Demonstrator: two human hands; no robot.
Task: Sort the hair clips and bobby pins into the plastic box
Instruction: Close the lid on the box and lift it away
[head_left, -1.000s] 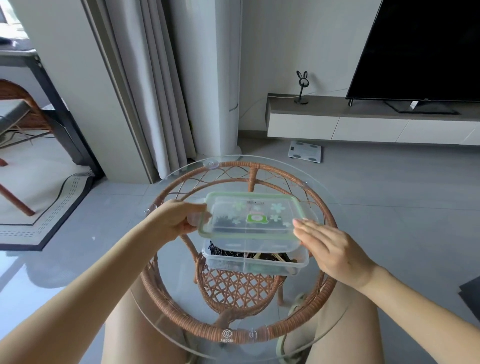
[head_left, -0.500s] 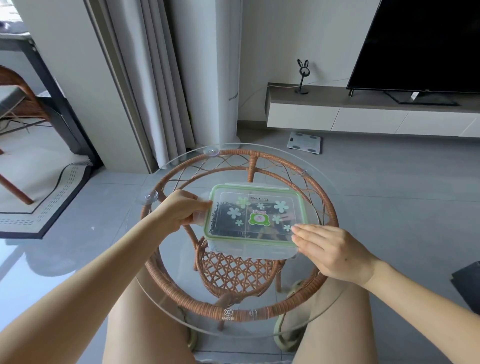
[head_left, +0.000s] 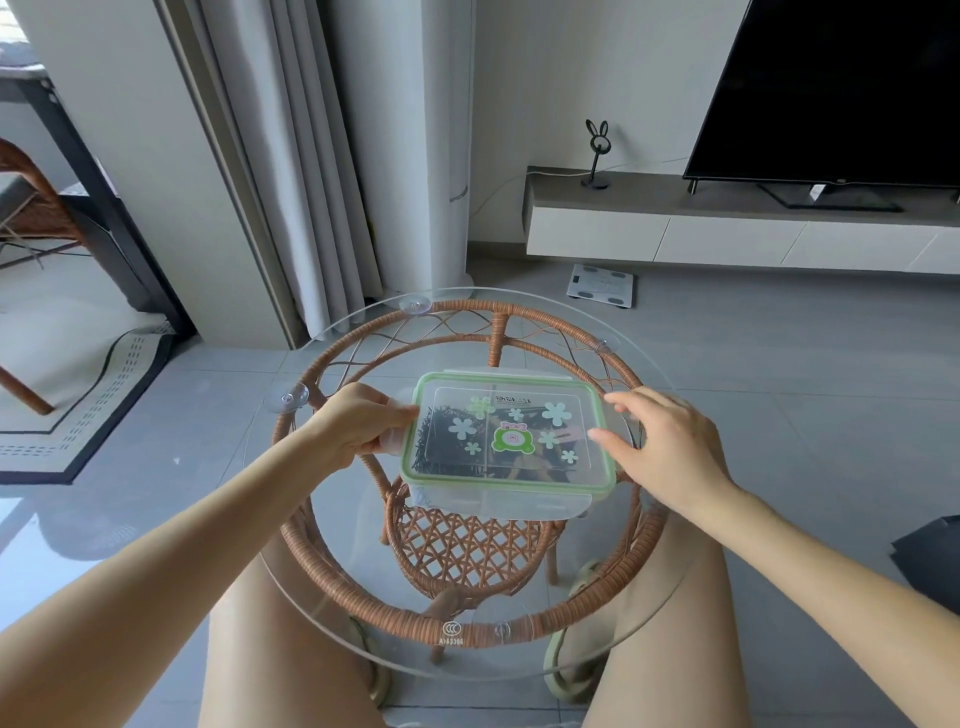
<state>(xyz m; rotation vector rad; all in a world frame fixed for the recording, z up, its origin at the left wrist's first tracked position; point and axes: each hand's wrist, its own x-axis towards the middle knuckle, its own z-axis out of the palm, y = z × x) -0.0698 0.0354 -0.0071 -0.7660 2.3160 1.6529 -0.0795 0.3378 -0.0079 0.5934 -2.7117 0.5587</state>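
Living room, grey tile floor (head_left: 779, 415), seated person's bare thighs under a round glass table top (head_left: 358, 525) on a rattan frame (head_left: 467, 618).

- plastic box (head_left: 498, 501): sits mid-table, slightly toward the far side, long side facing the person. Clear walls.
- lid (head_left: 506, 410): on top of the box, green rim, flower and frog stickers. Can't tell if it's fully seated or latched.
- Contents visible through the lid: dark bobby pins (head_left: 441, 452) piled in the left compartment. Hair clips (head_left: 545, 470), brown and dark, are in the right compartment, blurred by the plastic. A divider runs between them.
- left hand (head_left: 358, 423): at the box's left end, fingers curled, pinching the translucent latch flap (head_left: 393, 441) there.
- right hand (head_left: 660, 447): at the box's right end, fingers straight and spread. Fingertips (head_left: 597, 435) touch the lid's right edge, and nothing is held.

Background:
- Far right: black TV (head_left: 831, 88) on a low white cabinet (head_left: 727, 234), with a small rabbit-ear stand (head_left: 597, 156) on its left end.
- Floor in front of the cabinet: bathroom scale (head_left: 602, 286).
- Far left of the table: grey curtain (head_left: 311, 156).
- Far left: bordered rug (head_left: 78, 405) and part of a rattan chair (head_left: 26, 197).
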